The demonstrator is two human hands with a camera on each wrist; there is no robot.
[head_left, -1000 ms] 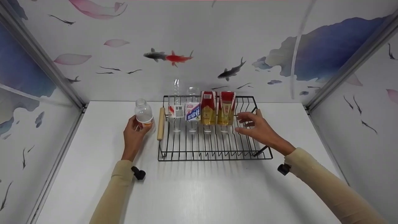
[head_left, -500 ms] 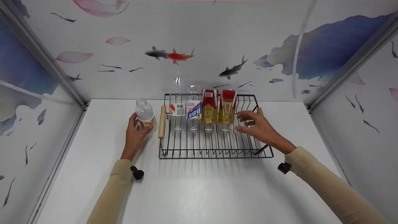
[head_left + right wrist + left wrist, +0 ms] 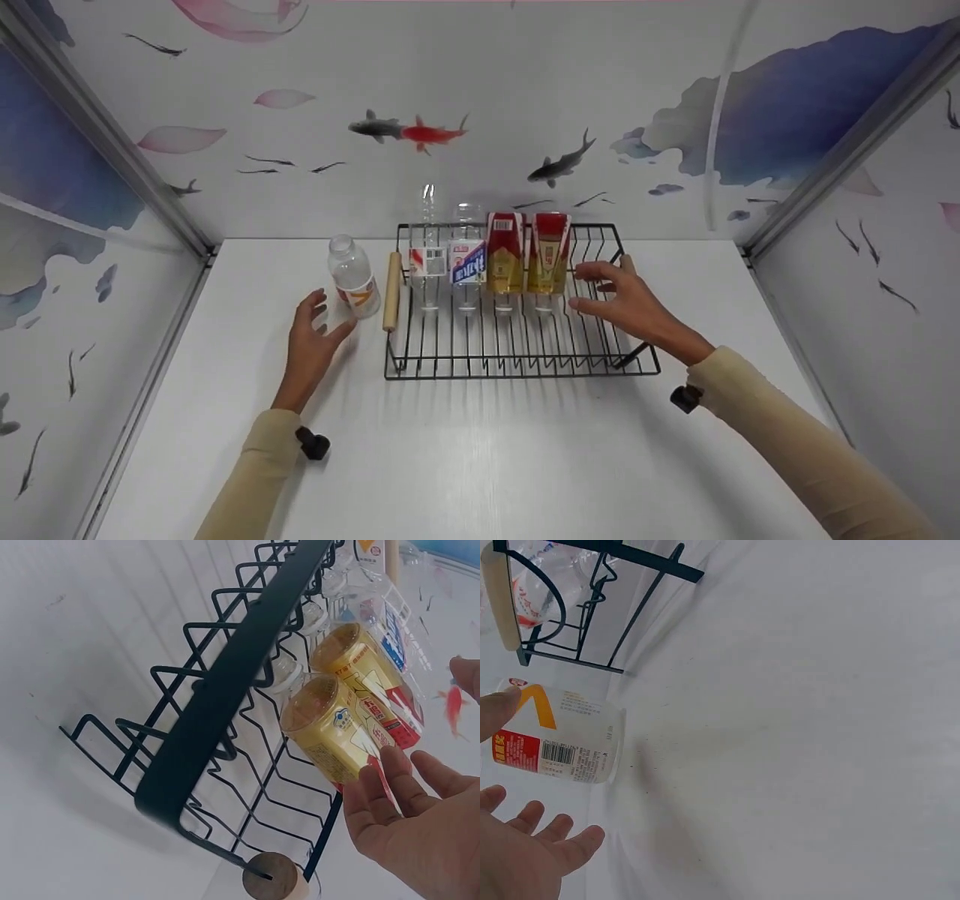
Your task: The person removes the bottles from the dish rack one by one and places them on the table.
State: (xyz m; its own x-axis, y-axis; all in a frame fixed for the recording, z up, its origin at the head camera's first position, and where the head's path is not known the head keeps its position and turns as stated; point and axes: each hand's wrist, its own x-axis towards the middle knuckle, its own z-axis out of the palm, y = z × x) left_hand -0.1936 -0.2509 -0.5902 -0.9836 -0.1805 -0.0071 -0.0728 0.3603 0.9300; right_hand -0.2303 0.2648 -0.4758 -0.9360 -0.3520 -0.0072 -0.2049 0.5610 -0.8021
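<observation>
A clear bottle with a white, red and orange label (image 3: 357, 289) stands capless on the table, left of the rack. Beside it my left hand (image 3: 309, 352) is spread, fingers apart from its lower side in the head view; the label (image 3: 551, 733) shows in the left wrist view. Four-sided rows of black wire form the dish rack (image 3: 525, 367), where two clear bottles (image 3: 428, 262) (image 3: 467, 261) sit neck-down on the left. To their right are two red-and-gold bottles (image 3: 505, 255) (image 3: 549, 255), also neck-down. My right hand (image 3: 626, 300) hovers by the rightmost one, fingers loosely bent, holding nothing.
Wooden handles (image 3: 391, 291) are fixed to both ends of the rack. The white table (image 3: 480, 457) extends in front of it. Printed wall panels (image 3: 480, 172) with fish and petals enclose the back and sides.
My left hand has let go of the clear bottle and drawn back down and to the left. The bottle stays upright. My right hand holds nearly the same place.
</observation>
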